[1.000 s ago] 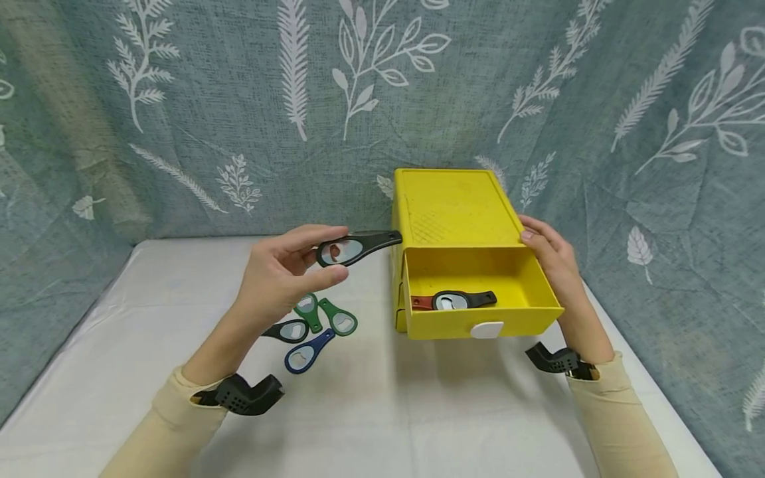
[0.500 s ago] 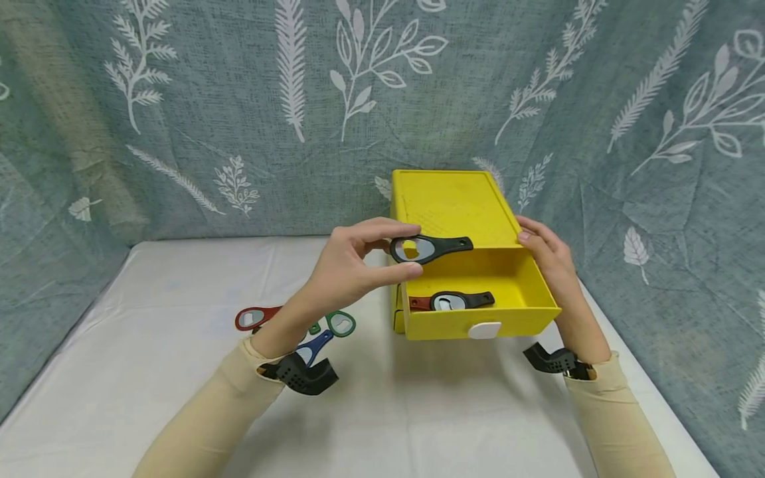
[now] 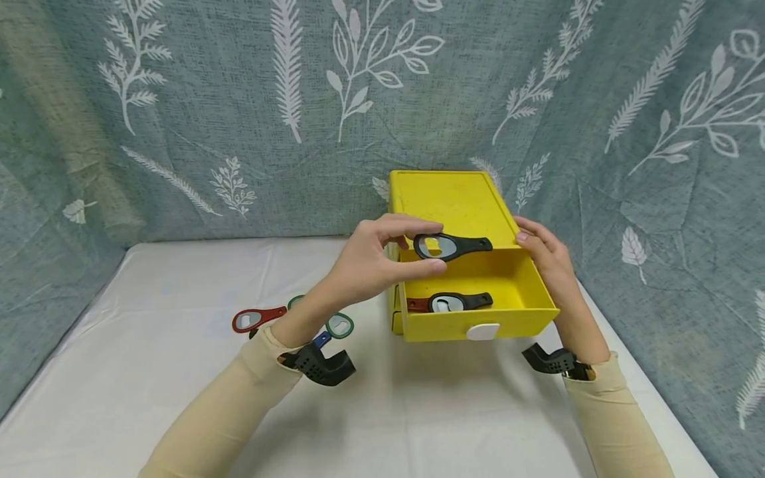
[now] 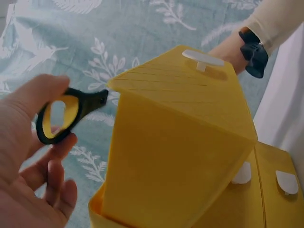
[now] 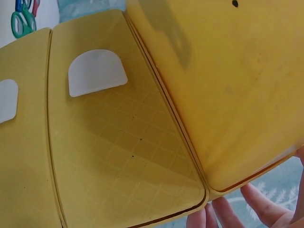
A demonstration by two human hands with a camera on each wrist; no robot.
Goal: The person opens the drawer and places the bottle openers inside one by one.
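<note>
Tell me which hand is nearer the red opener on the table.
Left. The left hand is to the right of the red opener, pinching a black opener near the open drawer; the right hand is farther right, holding the right edge of the yellow box.

Hands: two, left hand point(image 3: 376, 255) and right hand point(image 3: 548, 265)
Yellow cabinet point(image 3: 445, 199): one
Drawers: three; one open drawer point(image 3: 436, 328), two closed drawers point(image 5: 118, 128)
White handles point(image 3: 483, 332): three, one per drawer
Opener held: one black opener point(image 3: 452, 247)
Openers inside the open drawer: two, a second black opener point(image 3: 460, 303), a partly covered red opener point(image 3: 418, 305)
Openers on the table point(image 3: 119, 365), left: at least four; another red opener point(image 3: 267, 316), two green openers point(image 3: 339, 325), a blue opener point(image 3: 323, 339)
Wrist cameras point(image 3: 325, 365): two
</note>
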